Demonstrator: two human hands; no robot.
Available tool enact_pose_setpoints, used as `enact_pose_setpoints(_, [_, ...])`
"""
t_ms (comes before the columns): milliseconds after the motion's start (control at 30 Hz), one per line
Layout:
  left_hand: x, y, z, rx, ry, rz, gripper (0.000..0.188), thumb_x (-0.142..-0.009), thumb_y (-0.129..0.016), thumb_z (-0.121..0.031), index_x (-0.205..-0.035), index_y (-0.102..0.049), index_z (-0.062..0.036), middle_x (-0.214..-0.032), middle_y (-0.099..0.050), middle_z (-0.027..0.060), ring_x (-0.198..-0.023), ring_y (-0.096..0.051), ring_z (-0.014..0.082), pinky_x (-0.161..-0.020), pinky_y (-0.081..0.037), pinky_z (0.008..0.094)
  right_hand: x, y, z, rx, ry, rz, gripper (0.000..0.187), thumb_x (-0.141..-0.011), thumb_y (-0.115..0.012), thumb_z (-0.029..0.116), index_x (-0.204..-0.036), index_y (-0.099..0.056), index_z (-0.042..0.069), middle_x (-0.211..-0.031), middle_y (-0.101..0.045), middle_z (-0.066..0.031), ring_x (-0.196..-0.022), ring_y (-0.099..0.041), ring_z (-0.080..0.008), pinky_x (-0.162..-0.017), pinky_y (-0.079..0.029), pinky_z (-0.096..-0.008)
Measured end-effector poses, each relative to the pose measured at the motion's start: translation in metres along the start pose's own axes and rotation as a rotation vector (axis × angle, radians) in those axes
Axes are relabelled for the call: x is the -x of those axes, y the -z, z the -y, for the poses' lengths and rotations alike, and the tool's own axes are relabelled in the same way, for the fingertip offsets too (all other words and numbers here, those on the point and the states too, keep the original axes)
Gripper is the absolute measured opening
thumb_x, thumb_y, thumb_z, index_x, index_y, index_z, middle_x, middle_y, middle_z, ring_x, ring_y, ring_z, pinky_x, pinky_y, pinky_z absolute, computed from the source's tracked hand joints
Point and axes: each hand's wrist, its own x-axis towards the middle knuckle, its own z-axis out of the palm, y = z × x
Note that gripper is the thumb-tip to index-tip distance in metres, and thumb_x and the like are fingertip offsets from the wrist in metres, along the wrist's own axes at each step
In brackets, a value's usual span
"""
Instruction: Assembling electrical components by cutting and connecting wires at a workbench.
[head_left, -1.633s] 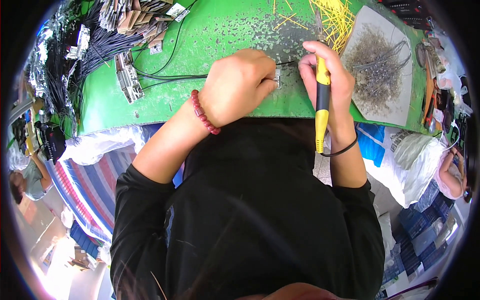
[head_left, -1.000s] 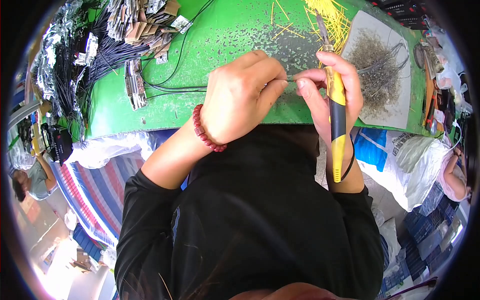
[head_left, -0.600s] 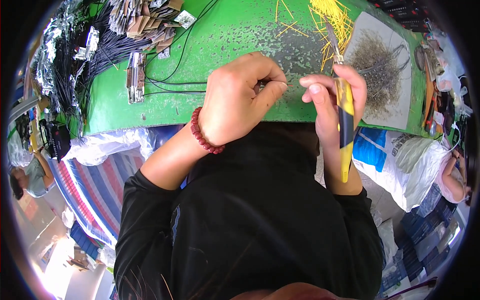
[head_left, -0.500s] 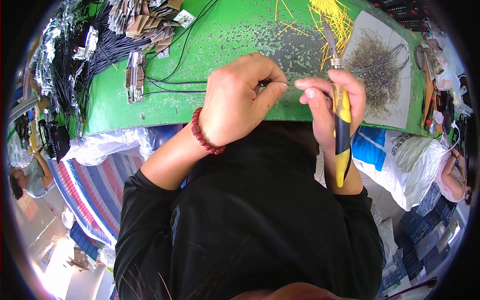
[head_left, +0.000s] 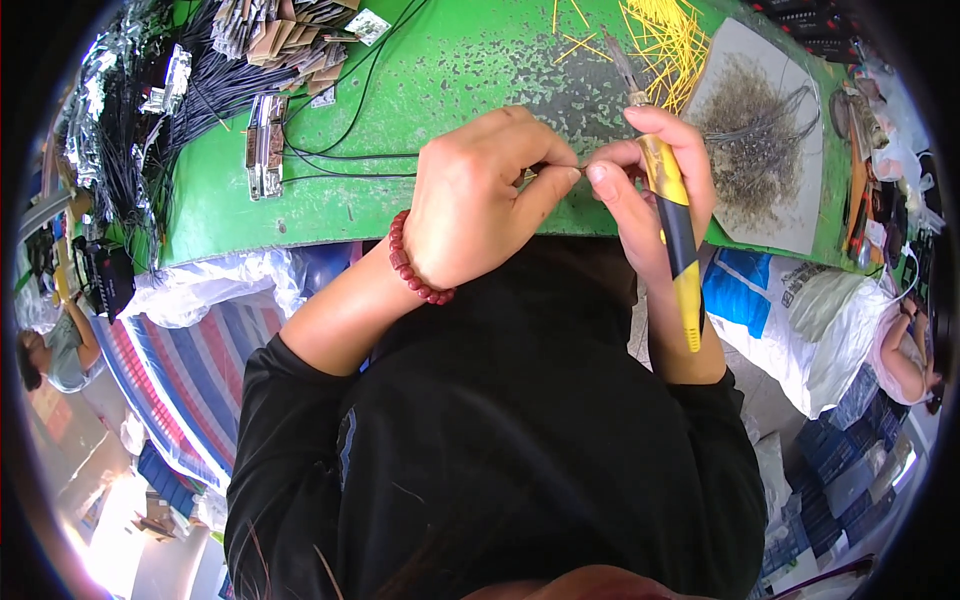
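Note:
My left hand (head_left: 480, 200), a red bead bracelet at its wrist, pinches thin black wire (head_left: 350, 156) between thumb and forefinger. Two strands of that wire run left to a silvery metal part (head_left: 265, 150) lying on the bench. Held in my right hand (head_left: 632, 215) is a soldering iron (head_left: 678, 230) with a yellow and black handle, its metal tip pointing up and away. The right thumb and forefinger also meet close to the left fingertips, at the wire's end. What exactly lies between those fingertips is too small to make out.
The green bench (head_left: 470, 70) has worn paint. Yellow thin tubes (head_left: 665, 45) are heaped at the back. A pale board (head_left: 800, 225) with dark scraps and wire lies right. Black wires (head_left: 215, 90) and cardboard-backed parts (head_left: 285, 40) pile up left. Other people sit at both sides.
My right hand has moved slightly left, its fingertips now meeting the left ones. The soldering iron has tilted further left at its tip. The metal part has shifted slightly.

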Motion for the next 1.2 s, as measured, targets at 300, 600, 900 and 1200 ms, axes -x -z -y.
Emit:
enact_pose_setpoints(300, [-0.003,-0.006,0.009,-0.129,0.007,0.001,0.006,-0.076,-0.067,-0.001,-0.078,-0.062,-0.0021,-0.077,-0.062,0.0093,-0.072,-0.061,0.025,-0.065,-0.047,0.0331,-0.004,0.014,-0.008,0.013,0.008,-0.121,0.036,-0.092,-0.062,0.01,-0.124,-0.05,-0.002,-0.08,-0.067,-0.0095,-0.068,-0.059,-0.0088,-0.062,-0.047,-0.0214])
enact_pose_setpoints(600, [-0.003,-0.017,0.025,-0.33,-0.011,0.11,0.004,-0.075,-0.064,-0.006,-0.073,-0.061,-0.0053,-0.077,-0.062,0.0089,-0.074,-0.06,0.0303,-0.068,-0.047,0.0389,0.026,0.052,-0.018,-0.013,-0.035,-0.143,0.053,-0.091,-0.057,0.044,-0.113,-0.065,-0.004,-0.074,-0.06,-0.0036,-0.059,-0.049,-0.0055,-0.053,-0.037,-0.0203])
enact_pose_setpoints(900, [-0.008,-0.018,0.028,-0.239,0.039,0.144,0.004,-0.074,-0.064,-0.001,-0.073,-0.06,-0.0023,-0.076,-0.061,0.0119,-0.074,-0.06,0.0323,-0.067,-0.049,0.0391,0.029,0.057,-0.029,-0.02,-0.009,-0.1,0.027,-0.081,-0.07,0.02,-0.089,-0.055,-0.001,-0.077,-0.056,-0.0026,-0.063,-0.047,-0.0055,-0.057,-0.036,-0.0203])
enact_pose_setpoints(1200, [-0.007,-0.016,0.027,-0.259,0.04,0.164,0.003,-0.075,-0.064,-0.001,-0.074,-0.061,-0.0013,-0.076,-0.061,0.0123,-0.075,-0.06,0.0323,-0.066,-0.049,0.0388,0.026,0.055,-0.025,0.042,-0.021,-0.017,0.027,-0.081,-0.071,0.021,-0.088,-0.056,0.0,-0.072,-0.053,-0.0009,-0.061,-0.043,-0.0047,-0.054,-0.032,-0.021])
